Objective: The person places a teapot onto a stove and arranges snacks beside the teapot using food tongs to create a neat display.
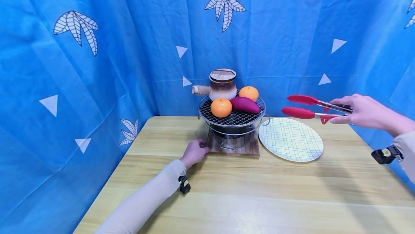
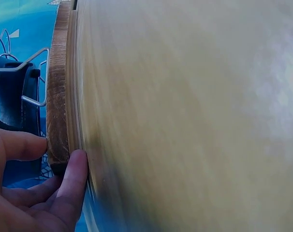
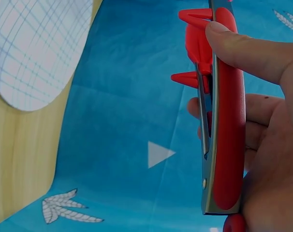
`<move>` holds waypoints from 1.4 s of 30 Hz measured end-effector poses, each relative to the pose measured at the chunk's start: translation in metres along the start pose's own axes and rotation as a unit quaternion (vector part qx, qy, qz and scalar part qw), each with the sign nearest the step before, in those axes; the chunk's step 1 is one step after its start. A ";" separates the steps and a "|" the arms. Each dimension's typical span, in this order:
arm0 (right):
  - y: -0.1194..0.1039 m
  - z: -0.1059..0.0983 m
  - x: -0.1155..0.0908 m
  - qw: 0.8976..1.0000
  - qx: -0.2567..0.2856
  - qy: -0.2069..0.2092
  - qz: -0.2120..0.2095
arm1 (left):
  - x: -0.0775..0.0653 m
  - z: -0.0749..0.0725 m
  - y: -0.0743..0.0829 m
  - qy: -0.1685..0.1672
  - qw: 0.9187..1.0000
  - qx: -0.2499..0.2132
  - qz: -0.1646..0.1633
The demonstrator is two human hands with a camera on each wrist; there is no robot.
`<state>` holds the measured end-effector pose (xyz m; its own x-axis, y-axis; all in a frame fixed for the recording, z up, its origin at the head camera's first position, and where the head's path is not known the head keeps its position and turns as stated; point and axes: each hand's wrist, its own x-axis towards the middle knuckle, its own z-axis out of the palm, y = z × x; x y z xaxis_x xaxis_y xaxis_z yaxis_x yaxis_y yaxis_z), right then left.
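Note:
My right hand (image 1: 363,111) grips red-tipped tongs (image 3: 228,111) by the handles, thumb along one arm. The tongs' two red heads are spread apart in the air near the white checked plate (image 1: 291,140). With thumb and fingers my left hand (image 1: 194,151) pinches the front left corner of a dark wooden board (image 2: 58,96). On that board stands a round grill (image 1: 231,118) with a black mesh top. The mesh carries two oranges (image 1: 221,107), a purple sweet potato (image 1: 245,105) and a small lidded pot (image 1: 223,86) with a side handle.
The light wood table (image 1: 246,194) runs toward me, its back edge close behind the grill and plate. A blue patterned curtain (image 1: 279,39) hangs behind and along both sides. The grill has wire loop handles (image 1: 266,120) sticking out at its sides.

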<state>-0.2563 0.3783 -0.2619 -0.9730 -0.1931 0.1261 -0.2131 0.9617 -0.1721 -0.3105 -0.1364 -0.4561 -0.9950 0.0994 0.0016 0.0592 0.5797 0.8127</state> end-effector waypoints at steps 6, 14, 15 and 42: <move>0.013 0.008 -0.002 1.000 0.012 -0.015 0.013 | 0.000 0.000 0.000 0.002 1.000 0.001 -0.004; 0.028 0.018 -0.006 0.999 0.014 -0.037 0.025 | 0.000 0.000 0.001 -0.003 1.000 -0.018 -0.009; 0.029 0.020 -0.007 0.999 0.018 -0.040 0.027 | 0.000 0.000 0.001 -0.004 1.000 -0.020 -0.010; 0.060 0.079 -0.019 0.992 0.090 -0.081 0.031 | -0.002 0.001 0.001 -0.004 1.000 -0.020 -0.014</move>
<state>-0.2575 0.4246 -0.3515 -0.9829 -0.1781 -0.0457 -0.1514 0.9251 -0.3482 -0.3087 -0.1355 -0.4562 -0.9956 0.0900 -0.0268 0.0273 0.5499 0.8348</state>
